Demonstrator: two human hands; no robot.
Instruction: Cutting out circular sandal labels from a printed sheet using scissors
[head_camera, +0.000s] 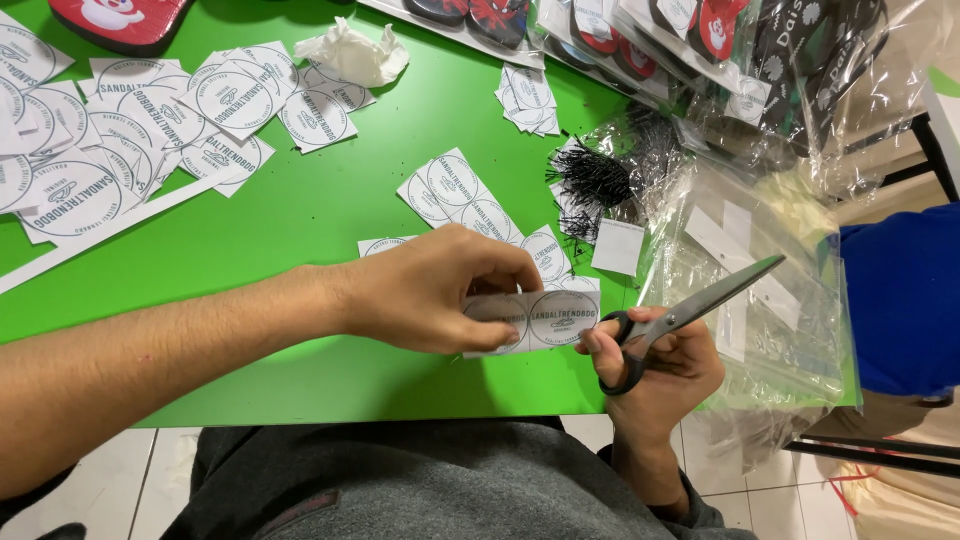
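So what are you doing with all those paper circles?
A person sits at a green table. The left hand pinches a paper strip printed with round labels. The right hand holds grey scissors, blades closed and pointing away from the strip, not cutting at this instant. Cut labels lie scattered across the table, with clear plastic bags and a bundle of black ties to the right.

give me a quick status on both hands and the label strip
Left hand pinching white paper strip of round printed labels. Right hand gripping black-handled steel scissors, blades shut, off the strip. Cut labels scattered on green table, nothing blocking.
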